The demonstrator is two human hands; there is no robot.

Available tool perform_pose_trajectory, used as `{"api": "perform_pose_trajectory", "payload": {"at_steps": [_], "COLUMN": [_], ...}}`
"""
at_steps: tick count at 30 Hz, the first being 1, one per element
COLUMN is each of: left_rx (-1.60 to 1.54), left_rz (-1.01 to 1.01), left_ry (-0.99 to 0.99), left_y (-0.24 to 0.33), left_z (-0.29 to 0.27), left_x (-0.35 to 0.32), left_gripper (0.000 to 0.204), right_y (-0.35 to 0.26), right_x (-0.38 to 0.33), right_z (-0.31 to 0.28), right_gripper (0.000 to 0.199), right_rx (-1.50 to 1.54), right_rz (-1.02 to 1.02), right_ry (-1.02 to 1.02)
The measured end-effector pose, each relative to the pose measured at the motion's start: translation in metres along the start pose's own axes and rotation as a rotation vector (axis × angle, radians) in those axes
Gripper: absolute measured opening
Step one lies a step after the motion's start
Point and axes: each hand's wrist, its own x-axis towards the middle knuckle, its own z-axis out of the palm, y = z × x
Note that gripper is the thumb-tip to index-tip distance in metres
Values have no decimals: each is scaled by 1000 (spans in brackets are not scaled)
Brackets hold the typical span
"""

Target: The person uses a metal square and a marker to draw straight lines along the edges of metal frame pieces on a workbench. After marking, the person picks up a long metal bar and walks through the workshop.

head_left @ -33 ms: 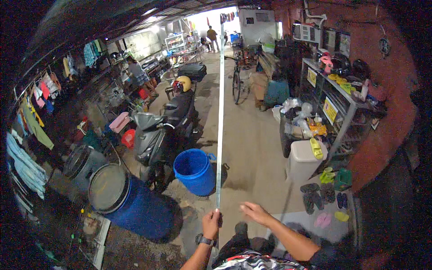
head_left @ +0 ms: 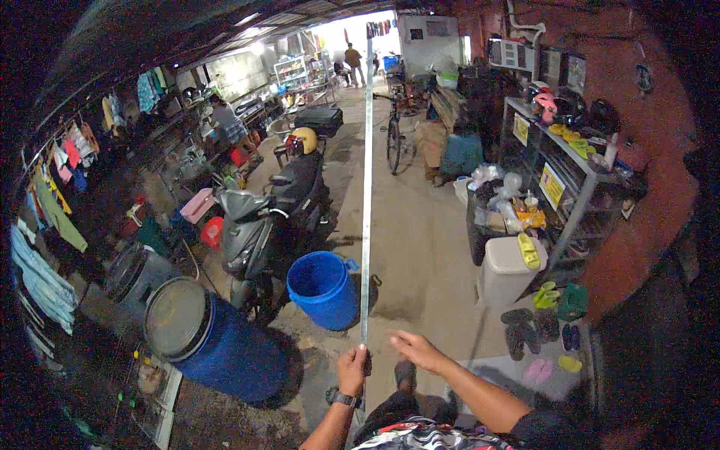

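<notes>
A long, thin, pale metal strip (head_left: pixel 367 195) runs through the middle of the view from the bright far end down to my left hand (head_left: pixel 351 370). That hand is closed around its near part, thumb on top, with a dark watch (head_left: pixel 341 397) on the wrist. To the right of the strip, my right hand (head_left: pixel 417 351) hangs apart from it, fingers stretched out and holding nothing. An open blue bucket (head_left: pixel 323 291) stands on the floor just left of the strip.
A lidded blue barrel (head_left: pixel 225 352) and a parked scooter (head_left: pixel 262 217) stand on the left. On the right are a white bin (head_left: pixel 504 274), a metal shelf (head_left: pixel 574 195) and several pairs of slippers (head_left: pixel 520 330). A bicycle (head_left: pixel 394 135) and a standing person (head_left: pixel 353 64) are farther off.
My right hand has shifted slightly left, closer to the strip. The left hand keeps its hold, and the view has moved a little.
</notes>
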Motion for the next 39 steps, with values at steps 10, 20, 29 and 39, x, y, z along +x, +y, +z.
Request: {"api": "perform_pose_trajectory", "payload": {"at_steps": [10, 20, 29, 39], "left_rx": [10, 321, 393, 711], "left_rz": [186, -143, 221, 446], "left_ry": [-193, -454, -261, 51], "left_y": [83, -57, 38, 107], "left_z": [151, 231, 389, 491], "left_x": [335, 571, 874, 1209], "left_gripper": [39, 51, 32, 31], "right_y": [-112, -229, -388, -454], "right_x": [355, 613, 831, 1037], "right_z": [-173, -438, -636, -794], "right_gripper": [34, 28, 25, 27], "right_rx": [-79, -9, 98, -185], "right_rz": [-199, -400, -540, -552], "right_ry": [148, 248, 300, 456]}}
